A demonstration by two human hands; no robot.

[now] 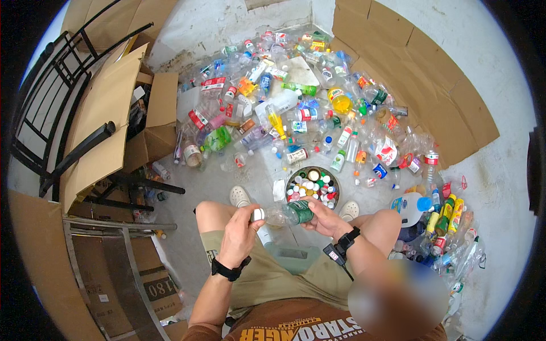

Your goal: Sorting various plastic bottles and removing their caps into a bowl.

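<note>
A clear plastic bottle (279,214) with a green label and a white cap (258,215) lies sideways between my hands. The fingers of my left hand (241,232) are on the white cap, at the bottle's left end. My right hand (326,219) grips the labelled end. Just beyond the bottle stands a round container (338,187) filled with loose bottle caps in white, red, green and other colours. A small white piece of paper or wrapper (279,190) lies on the floor left of that container.
A large heap of plastic bottles (298,115) spreads across the floor ahead, curving to my right past a large jug with a blue cap (407,209). Cardboard sheets (418,85) lean on the wall. On the left are a black metal frame (81,151) and an opened cardboard box (160,102).
</note>
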